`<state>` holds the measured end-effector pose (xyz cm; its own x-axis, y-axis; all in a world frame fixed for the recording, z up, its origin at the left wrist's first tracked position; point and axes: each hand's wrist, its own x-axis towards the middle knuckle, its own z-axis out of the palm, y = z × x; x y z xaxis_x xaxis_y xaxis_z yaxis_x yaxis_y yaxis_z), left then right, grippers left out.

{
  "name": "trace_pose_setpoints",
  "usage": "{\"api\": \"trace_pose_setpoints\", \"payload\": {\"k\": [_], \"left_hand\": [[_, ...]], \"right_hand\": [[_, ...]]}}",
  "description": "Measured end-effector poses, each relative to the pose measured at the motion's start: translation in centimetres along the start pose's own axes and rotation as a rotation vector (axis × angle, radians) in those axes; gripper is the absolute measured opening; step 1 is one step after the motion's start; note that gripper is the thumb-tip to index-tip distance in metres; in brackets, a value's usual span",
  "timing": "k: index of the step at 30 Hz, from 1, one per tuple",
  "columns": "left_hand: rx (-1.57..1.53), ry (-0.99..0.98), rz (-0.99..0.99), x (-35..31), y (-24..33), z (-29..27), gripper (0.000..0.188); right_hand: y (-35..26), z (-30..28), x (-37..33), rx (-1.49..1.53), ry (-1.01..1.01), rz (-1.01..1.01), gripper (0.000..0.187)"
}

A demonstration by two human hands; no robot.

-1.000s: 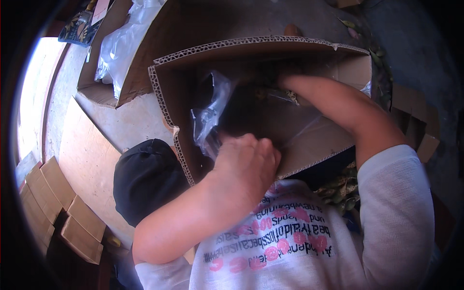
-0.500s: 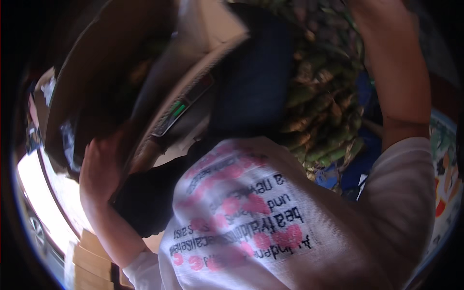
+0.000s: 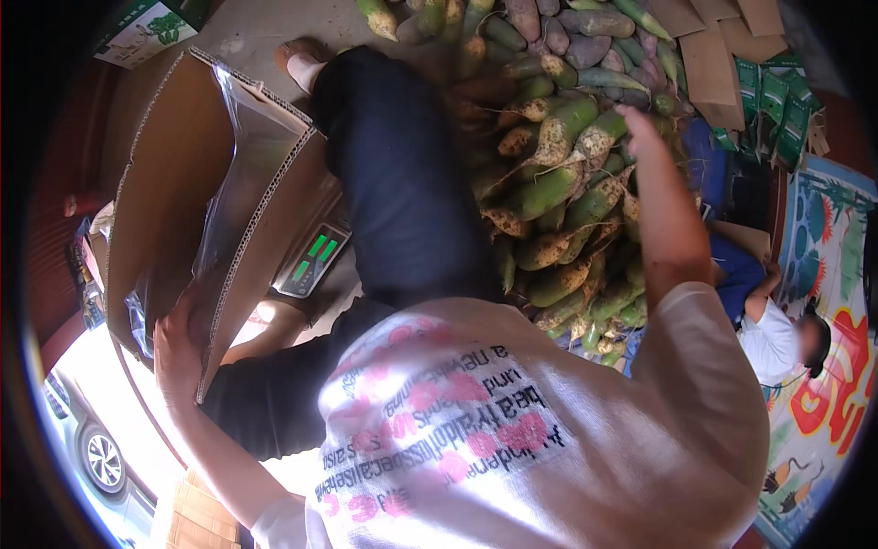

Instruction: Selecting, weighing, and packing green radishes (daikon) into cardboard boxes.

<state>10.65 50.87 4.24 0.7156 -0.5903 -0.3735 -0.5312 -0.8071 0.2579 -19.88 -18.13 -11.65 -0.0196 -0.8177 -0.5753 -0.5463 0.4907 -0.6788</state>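
Note:
My left hand (image 3: 180, 343) is at the near end of a tall open cardboard box (image 3: 265, 206), fingers closed over its rim. Clear plastic lining (image 3: 219, 174) hangs inside that box. On the right, my right hand (image 3: 645, 137) reaches over a large pile of green radishes (image 3: 558, 201), its fingers bent against the end of one green radish (image 3: 601, 134). The fingertips are partly hidden there. The radishes have soil-stained pale ends and thin roots.
Beside the box sits a scale with a lit green display (image 3: 313, 261). Purplish roots (image 3: 585, 50) lie beyond the radishes. Flattened cardboard (image 3: 713, 82) and green packets (image 3: 777, 101) are at the far right. Another person (image 3: 773, 343) is at the right; a car (image 3: 101, 457) stands at lower left.
My view has swung, bringing the whole radish pile and the far floor into sight. My right hand, out of view before, now shows at the pile. The left hand stays at the box.

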Motion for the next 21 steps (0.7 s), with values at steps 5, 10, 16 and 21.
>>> {"api": "trace_pose_setpoints", "payload": {"k": [5, 10, 16, 21], "left_hand": [[-0.075, 0.052, 0.116, 1.3, 0.1, 0.6, 0.044], [-0.078, 0.078, 0.075, 0.6, 1.4, -1.3, 0.046], [0.032, 0.380, 0.263, 1.7, 0.8, -3.8, 0.041], [0.102, 0.606, 0.458, 4.1, 8.8, -9.0, 0.036]], "right_hand": [[8.1, -1.8, 10.4, -0.390, 0.458, 0.108, 0.073], [5.9, -0.7, 8.6, -0.639, 0.368, 0.169, 0.101], [7.4, -5.5, 10.3, 0.264, 0.047, -0.077, 0.088], [-2.9, -8.3, -6.2, 0.900, -0.885, -0.146, 0.059]]}}
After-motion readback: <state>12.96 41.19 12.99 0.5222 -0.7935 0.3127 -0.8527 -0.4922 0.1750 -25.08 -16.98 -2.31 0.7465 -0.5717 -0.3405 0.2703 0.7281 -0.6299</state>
